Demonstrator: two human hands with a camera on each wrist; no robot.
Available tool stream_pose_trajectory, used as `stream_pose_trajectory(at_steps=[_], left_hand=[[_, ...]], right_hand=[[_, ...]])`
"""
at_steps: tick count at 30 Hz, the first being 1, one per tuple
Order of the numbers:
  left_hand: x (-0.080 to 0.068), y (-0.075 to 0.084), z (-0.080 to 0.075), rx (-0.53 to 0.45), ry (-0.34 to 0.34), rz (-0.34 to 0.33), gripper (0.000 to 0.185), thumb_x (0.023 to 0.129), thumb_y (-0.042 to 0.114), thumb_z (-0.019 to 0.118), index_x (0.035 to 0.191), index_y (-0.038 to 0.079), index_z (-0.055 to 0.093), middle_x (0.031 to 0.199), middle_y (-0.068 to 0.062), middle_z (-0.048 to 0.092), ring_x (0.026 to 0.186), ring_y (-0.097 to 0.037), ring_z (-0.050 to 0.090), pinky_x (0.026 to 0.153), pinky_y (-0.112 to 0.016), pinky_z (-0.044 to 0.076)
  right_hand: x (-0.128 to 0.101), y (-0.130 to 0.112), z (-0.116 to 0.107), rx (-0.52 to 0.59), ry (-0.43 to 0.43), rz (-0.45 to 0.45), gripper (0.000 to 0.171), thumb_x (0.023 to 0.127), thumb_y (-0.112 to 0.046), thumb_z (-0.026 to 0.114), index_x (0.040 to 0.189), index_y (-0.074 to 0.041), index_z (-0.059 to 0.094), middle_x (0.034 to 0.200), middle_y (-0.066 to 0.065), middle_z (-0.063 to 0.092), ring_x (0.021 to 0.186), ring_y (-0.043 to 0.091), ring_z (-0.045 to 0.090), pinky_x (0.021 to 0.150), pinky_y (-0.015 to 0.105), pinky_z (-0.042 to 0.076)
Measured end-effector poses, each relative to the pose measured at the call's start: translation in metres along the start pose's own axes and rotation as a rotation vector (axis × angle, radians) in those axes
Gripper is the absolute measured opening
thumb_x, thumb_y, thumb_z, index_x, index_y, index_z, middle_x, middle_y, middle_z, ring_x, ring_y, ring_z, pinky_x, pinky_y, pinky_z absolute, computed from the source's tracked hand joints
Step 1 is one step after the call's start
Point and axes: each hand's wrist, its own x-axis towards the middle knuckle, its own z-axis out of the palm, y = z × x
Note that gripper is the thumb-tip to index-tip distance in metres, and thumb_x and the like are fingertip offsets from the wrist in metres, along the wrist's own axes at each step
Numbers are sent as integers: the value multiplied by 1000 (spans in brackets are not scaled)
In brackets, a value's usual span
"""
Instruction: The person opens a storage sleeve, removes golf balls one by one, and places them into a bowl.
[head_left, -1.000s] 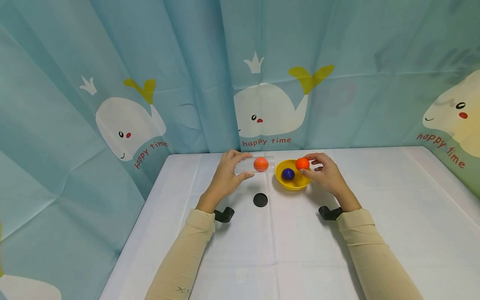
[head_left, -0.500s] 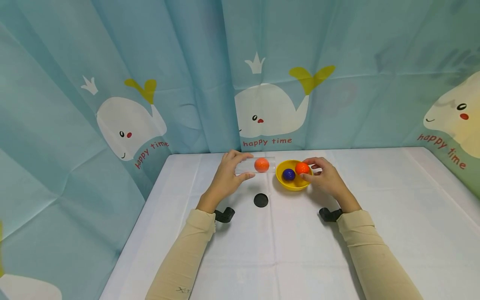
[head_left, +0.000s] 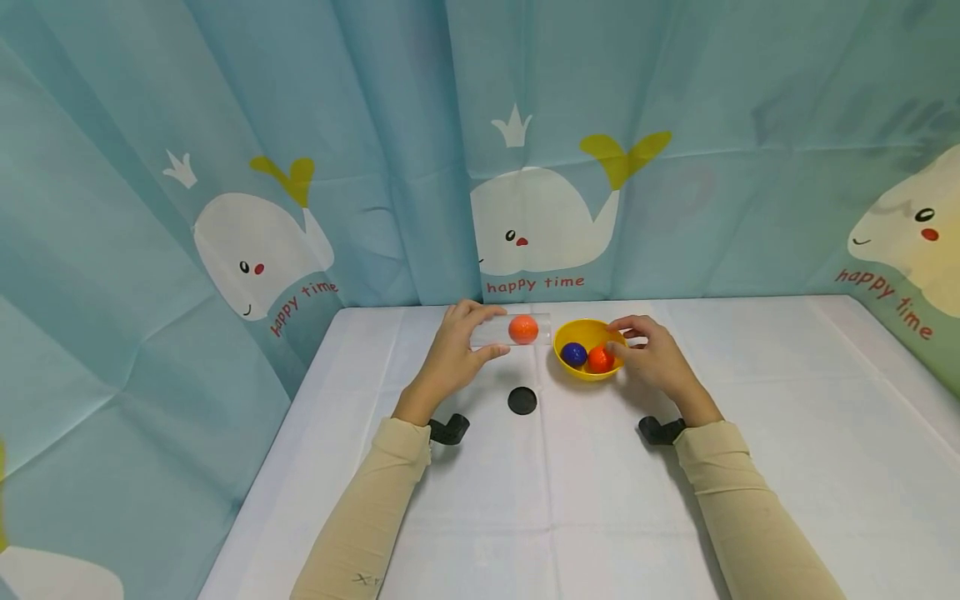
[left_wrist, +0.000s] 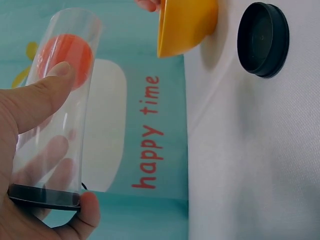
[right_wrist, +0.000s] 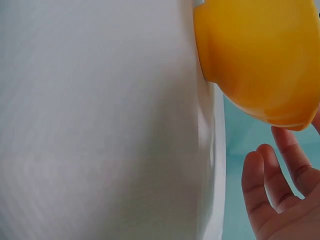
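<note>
My left hand (head_left: 452, 346) grips the tube (head_left: 510, 330) level so its orange ball (head_left: 522, 329) stays put, while my right hand (head_left: 651, 357), fingers loose and empty, rests beside the bowl (head_left: 588, 377).

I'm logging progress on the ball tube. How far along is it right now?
One orange ball already sits inside the clear tube, which the left hand holds level. The right hand rests at the yellow bowl, holding nothing. A blue ball and a second orange ball remain in the bowl, and the black cap lies on the table.
</note>
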Motion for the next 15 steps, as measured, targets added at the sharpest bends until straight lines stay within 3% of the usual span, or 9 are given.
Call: stream_pose_trajectory(at_steps=[7,15], left_hand=[[0,0,0,0,-9,-4,53,85,22,84,134,18,65,124,-7,58,121,-25,49,105,-45,48],[0,0,-1,2,-13,-4,53,85,23,84,135,19,64,124,-7,58,122,-25,49,106,-45,48]], right_hand=[[2,1,0,20,1,-15,34,100,-18,65,129,0,61,139,23,53,126,41,48,109,56,43],[1,-13,-4,34,114,-42,32,100,-20,65,125,-1,64,132,19,60,121,35,52,100,32,43]])
